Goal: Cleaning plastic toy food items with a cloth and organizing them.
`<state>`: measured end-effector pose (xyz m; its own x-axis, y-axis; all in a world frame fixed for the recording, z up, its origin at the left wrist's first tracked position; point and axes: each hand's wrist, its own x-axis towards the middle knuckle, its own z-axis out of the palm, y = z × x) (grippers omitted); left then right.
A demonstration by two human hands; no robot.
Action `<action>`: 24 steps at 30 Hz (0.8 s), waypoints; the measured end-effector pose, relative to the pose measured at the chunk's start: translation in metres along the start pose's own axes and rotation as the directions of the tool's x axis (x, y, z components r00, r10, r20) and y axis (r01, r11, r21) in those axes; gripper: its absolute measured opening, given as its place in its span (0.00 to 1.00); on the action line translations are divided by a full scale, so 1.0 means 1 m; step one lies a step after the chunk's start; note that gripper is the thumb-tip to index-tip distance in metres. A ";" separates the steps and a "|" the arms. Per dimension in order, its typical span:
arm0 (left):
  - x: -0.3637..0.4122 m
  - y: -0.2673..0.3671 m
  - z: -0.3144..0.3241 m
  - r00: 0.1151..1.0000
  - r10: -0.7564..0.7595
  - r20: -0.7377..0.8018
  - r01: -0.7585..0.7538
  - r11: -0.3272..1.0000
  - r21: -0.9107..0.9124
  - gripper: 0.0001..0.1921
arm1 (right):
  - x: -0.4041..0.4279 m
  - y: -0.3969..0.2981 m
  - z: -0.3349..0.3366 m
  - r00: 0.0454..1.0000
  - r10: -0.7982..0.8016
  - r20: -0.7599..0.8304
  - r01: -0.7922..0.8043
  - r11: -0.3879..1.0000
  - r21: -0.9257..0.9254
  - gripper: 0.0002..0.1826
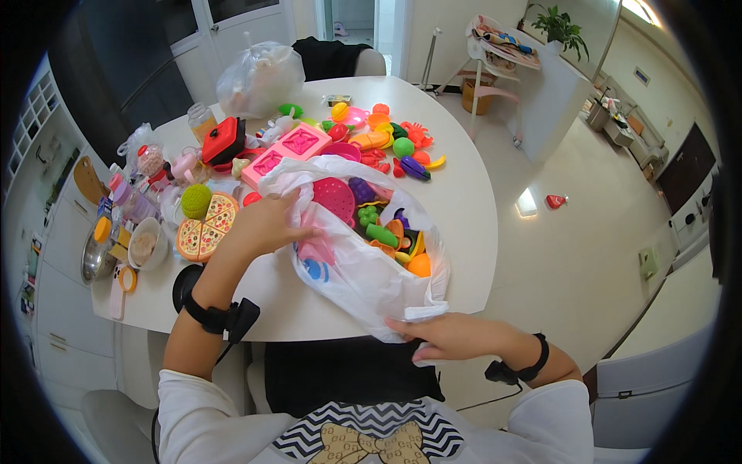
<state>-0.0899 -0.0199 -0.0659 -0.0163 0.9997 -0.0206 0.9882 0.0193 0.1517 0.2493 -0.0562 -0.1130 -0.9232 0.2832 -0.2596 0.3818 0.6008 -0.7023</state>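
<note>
A white plastic bag lies with its mouth wide on the table in front of me. Inside it are a pink toy colander, toy purple grapes, a green toy piece, an orange ball-shaped toy and several more plastic pieces. My left hand grips the bag's left rim, thumb lying over the plastic. At the near right corner, my right hand pinches the bag's edge by the table's front. A toy pizza and a green textured ball lie left of my left hand.
Beyond the bag, a pink toy stove panel, a toy eggplant and other toys spread over the white table. Jars and a white bowl crowd the left. A filled plastic bag stands behind. A red object lies on the floor.
</note>
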 end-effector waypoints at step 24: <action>-0.109 0.082 0.070 0.591 0.807 0.016 -0.805 0.587 0.086 0.12 | -0.024 0.027 -0.054 0.841 0.475 -0.257 -0.434 0.878 0.204 0.24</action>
<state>0.0035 -0.1287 -0.1202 0.7902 0.6056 0.0939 0.6067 -0.7947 0.0203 0.2839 -0.0065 -0.0897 -0.5844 0.7160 -0.3819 0.7267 0.2523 -0.6389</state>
